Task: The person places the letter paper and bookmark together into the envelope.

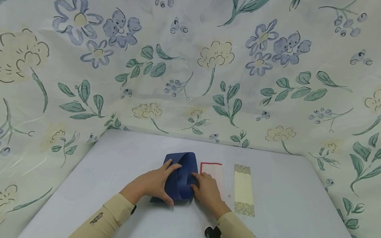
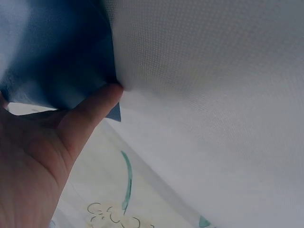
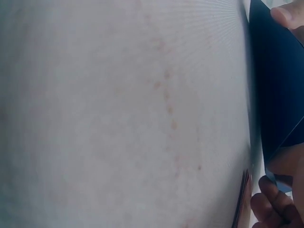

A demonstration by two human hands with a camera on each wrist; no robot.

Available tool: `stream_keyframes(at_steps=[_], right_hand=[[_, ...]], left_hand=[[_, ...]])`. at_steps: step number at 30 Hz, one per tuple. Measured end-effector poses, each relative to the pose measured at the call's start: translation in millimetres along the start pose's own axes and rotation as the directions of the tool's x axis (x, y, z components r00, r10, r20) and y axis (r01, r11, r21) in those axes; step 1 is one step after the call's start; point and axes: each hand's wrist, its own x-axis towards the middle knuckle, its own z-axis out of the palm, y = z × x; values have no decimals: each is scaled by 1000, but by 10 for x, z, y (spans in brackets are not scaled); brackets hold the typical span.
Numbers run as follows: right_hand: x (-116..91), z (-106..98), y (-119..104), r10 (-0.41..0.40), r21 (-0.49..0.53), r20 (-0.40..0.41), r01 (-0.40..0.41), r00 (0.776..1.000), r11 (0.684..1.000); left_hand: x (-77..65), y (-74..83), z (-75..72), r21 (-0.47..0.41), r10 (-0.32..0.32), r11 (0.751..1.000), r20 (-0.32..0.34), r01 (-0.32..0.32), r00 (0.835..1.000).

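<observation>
A dark blue paper envelope (image 1: 186, 174) with folded flaps stands slightly raised off the white table, in the middle of the head view. My left hand (image 1: 154, 183) holds its left side, fingers on the upper flap and thumb by the near edge. In the left wrist view, that thumb (image 2: 97, 107) lies along the edge of the blue paper. From the other side my right hand (image 1: 208, 190) pinches the envelope's right edge. The right wrist view shows the curled right fingers (image 3: 273, 204) at the lower corner of the blue paper (image 3: 275, 90).
Right of the envelope lies a white card with a red border (image 1: 211, 164), partly behind the right hand. Farther right is a cream strip with patterned ends (image 1: 243, 189). The white table (image 1: 287, 199) meets flower-printed sheeting (image 1: 193, 78) at the back and sides.
</observation>
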Motion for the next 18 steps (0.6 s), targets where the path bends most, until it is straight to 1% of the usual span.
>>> stream_keyframes(at_steps=[3,10,14,18], right_hand=[[2,5,4,8,3,-9,-8,1000,1000],[3,10,19,3,-1,-61,-3,998,1000],[9,19,37,5,-14,-74,-6,997,1000],[15,18,44,23,-13,-67,-24,998,1000]], left_hand=[[0,6,-3,-8,7,1000,-3,-7,1000],[12,5,5,-10,17,1000,-13,-17,1000],[18,1,16,-8,34,999,-18,-34,999],[15,2,21,-5,42,999,-18,-42,999]])
